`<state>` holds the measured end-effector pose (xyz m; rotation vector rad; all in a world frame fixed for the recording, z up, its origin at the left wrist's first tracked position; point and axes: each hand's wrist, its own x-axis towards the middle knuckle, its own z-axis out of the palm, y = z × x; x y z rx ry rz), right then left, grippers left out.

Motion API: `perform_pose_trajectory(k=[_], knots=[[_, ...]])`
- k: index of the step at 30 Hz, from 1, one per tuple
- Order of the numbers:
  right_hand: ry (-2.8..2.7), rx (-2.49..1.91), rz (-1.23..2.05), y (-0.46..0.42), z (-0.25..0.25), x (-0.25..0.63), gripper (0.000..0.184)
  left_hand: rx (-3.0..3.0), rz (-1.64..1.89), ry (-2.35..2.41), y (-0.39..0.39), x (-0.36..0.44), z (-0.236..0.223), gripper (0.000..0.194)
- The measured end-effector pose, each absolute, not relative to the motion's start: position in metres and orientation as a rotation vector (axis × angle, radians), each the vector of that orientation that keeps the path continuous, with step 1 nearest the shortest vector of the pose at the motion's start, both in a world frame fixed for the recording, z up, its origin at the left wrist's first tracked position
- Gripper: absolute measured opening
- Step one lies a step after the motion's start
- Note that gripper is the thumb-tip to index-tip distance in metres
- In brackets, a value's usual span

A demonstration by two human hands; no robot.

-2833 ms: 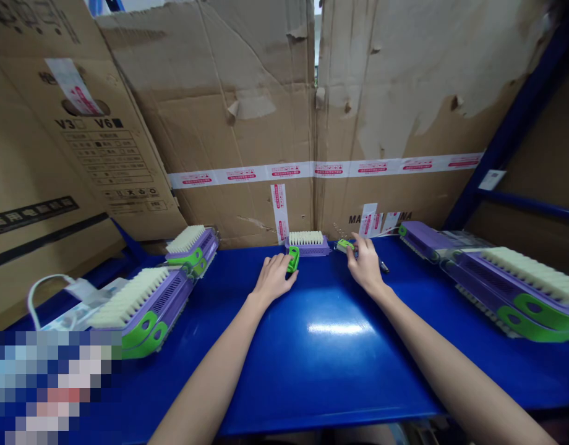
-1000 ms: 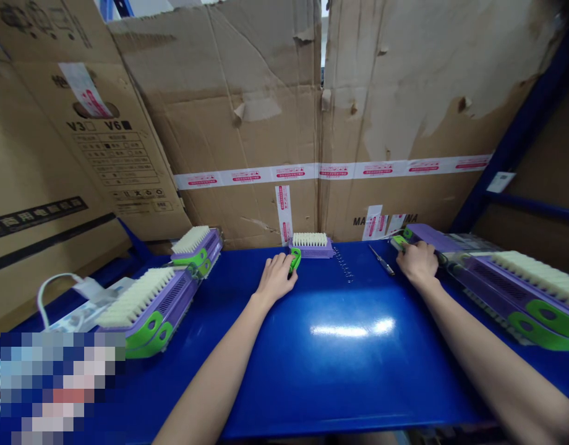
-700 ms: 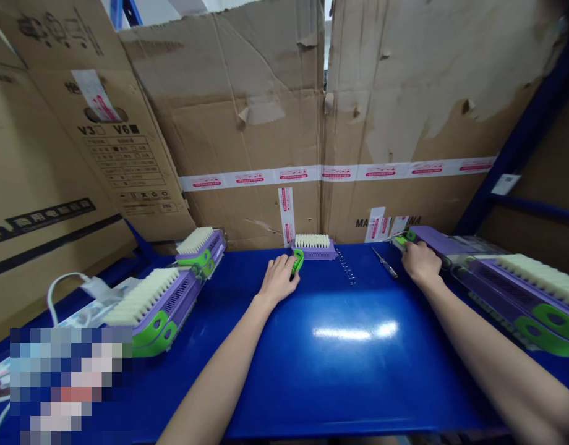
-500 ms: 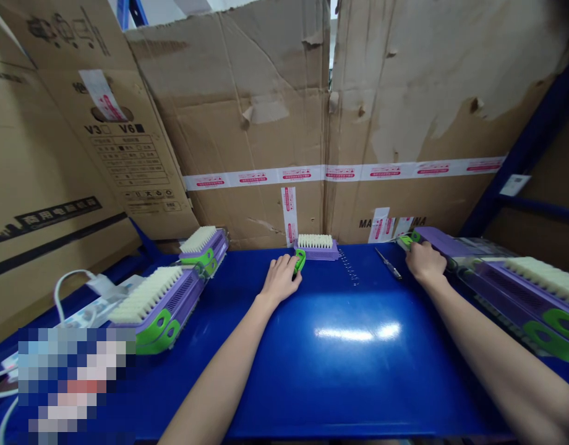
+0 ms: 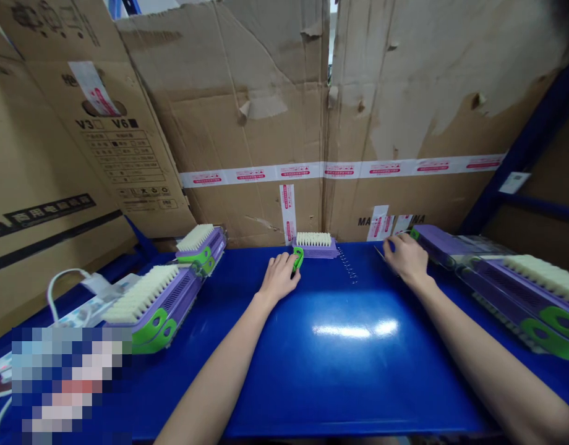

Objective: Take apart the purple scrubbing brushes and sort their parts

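Note:
My left hand [image 5: 279,277] is closed around a green plastic loop-shaped piece [image 5: 299,256], close to the front left of a small purple brush block [image 5: 315,248] with cream bristles. My right hand [image 5: 406,258] hovers over a screwdriver [image 5: 378,251]; only its thin shaft shows, and the hand covers the handle. Those fingers are bent and partly smeared, so whether they grip it is unclear. Several tiny screws [image 5: 347,266] lie in a line on the blue tabletop [image 5: 284,371], right of the brush block.
Purple and green brush units [image 5: 149,303] stand at left, and more [image 5: 526,296] at right, some in clear wrapping. A white power strip [image 5: 92,309] with cables lies far left. Cardboard sheets [image 5: 266,136] wall off the back; a blue metal post [image 5: 521,136] rises at right.
My right hand has moved left, from the green piece beside the right-hand brush units to over the screwdriver. My left hand stays on its green piece. The view has shifted slightly.

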<state>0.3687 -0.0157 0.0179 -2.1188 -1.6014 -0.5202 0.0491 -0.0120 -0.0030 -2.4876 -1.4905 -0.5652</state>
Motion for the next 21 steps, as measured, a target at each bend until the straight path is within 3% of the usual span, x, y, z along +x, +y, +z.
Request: perform_pose_trajectory(k=[4,11,21], knots=[[-1.938,-1.892,-0.362,-0.025,0.025,0.328,0.037,-2.481,-0.559,-1.486,-0.013,0.049,-0.002,0.031],[-2.112,-1.897,-0.003,-0.028,0.009,0.303,0.039,-2.477,-0.547,-1.491,-0.013,0.049,-0.003,0.031],[-1.633,-1.963,-0.324,-0.023,0.012,0.37,0.038,-2.489,-0.579,-1.484,-0.012,0.049,-0.003,0.03]])
